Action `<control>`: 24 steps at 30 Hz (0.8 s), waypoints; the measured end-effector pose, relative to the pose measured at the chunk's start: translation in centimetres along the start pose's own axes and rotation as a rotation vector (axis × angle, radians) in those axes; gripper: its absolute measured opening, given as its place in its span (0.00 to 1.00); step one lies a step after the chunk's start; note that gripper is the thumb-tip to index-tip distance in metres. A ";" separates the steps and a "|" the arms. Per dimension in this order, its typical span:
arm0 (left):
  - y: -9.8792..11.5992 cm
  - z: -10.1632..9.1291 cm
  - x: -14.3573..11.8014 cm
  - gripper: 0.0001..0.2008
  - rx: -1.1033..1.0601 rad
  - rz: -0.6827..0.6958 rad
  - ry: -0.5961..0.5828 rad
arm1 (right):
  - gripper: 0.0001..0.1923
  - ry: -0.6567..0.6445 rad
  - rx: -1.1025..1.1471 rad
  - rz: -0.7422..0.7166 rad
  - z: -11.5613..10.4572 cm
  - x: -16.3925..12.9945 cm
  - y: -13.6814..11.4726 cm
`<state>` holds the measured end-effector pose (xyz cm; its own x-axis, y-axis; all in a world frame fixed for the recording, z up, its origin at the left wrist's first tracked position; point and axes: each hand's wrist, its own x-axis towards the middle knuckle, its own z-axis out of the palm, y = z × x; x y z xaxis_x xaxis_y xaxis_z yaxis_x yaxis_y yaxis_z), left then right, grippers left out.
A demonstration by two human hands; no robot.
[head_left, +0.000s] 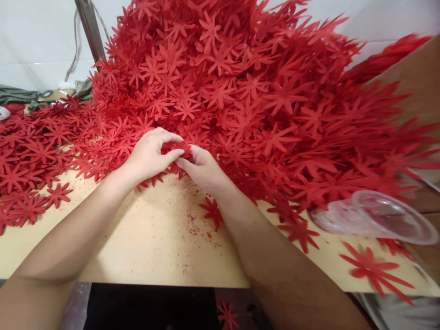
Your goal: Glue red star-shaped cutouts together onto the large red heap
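Observation:
My left hand (pixel 155 153) and my right hand (pixel 203 168) meet over the middle of the table. Between them is a red petal cutout (pixel 184 148), pinched by the thumb and fingers of both hands. It looks like a small stack, but how many layers it has I cannot tell. Just behind my hands rises a large heap of red flower-shaped cutouts (pixel 220 91), each with several narrow petals. One loose cutout (pixel 212 212) lies beside my right forearm.
A pale wooden table (pixel 147 247) carries red scraps. At the right lies a clear plastic cup (pixel 364 213) on its side, near a cardboard box (pixel 412 87). Another spread of cutouts (pixel 30 156) covers the left side. A metal post (pixel 90 30) stands behind.

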<state>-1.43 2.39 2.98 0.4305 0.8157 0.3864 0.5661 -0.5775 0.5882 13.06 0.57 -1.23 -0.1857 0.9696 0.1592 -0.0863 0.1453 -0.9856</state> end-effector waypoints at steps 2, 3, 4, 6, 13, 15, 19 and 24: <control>-0.1 0.0 0.0 0.08 -0.015 0.001 0.008 | 0.04 -0.016 -0.024 0.006 0.0 0.0 0.0; 0.0 0.0 0.1 0.06 -0.029 0.004 0.018 | 0.04 -0.019 -0.026 0.015 0.0 0.0 0.0; 0.0 0.0 0.1 0.06 -0.044 0.008 0.035 | 0.03 -0.019 -0.022 0.025 0.0 -0.1 0.0; 0.1 -0.2 0.2 0.05 -0.076 0.003 0.092 | 0.04 -0.013 0.007 0.044 0.1 -0.2 -0.2; -0.1 0.3 0.4 0.04 -0.323 -0.163 0.205 | 0.09 0.002 0.113 0.119 0.0 -0.4 -1.0; -0.2 0.8 0.4 0.03 -0.344 -0.165 0.235 | 0.11 -0.012 0.145 0.150 0.0 -0.5 -1.3; -1.1 0.7 0.9 0.06 -0.353 -0.158 0.310 | 0.11 -0.068 0.160 0.135 0.1 -0.6 -1.2; -4.1 -1.3 1.7 0.08 -0.447 -0.256 0.472 | 0.12 -0.023 0.103 0.169 0.3 -0.3 -0.4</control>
<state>-3.91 6.14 2.16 -0.0868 0.9104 0.4044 0.2213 -0.3782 0.8989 12.86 0.20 -0.86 -0.2284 0.9736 -0.0060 -0.1511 -0.0416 -0.9877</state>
